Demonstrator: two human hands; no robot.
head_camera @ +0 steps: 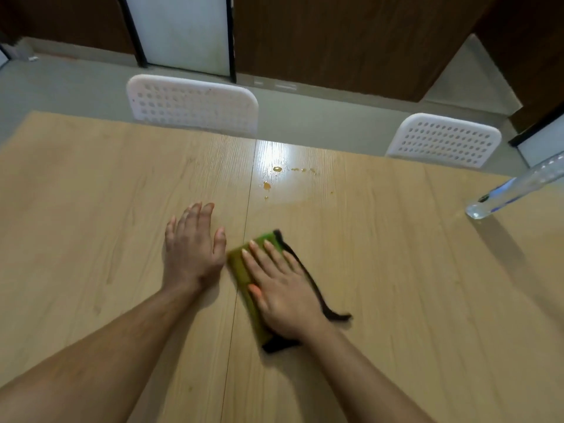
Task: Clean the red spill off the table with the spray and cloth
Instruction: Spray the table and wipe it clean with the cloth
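A green cloth (244, 270) is pressed flat on the table (396, 270) under the right hand (282, 288), fingers straight; the left hand (192, 251) is laid open beside it, short of the spill (267, 185)

Both hands (193, 250) (282, 288) flat, fingers straight

Two bare forearms enter from the bottom edge, one from about seven o'clock and the other from about five o'clock; no sleeve, watch, bracelet or ring shows on either. The left hand (192, 251) is uncovered, its nails short and plain. The right hand (282, 293) is likewise ungloved, with slightly longer nails that catch the light (the thumbnail looks pale pinkish). Fine hair is faintly visible along the left forearm.
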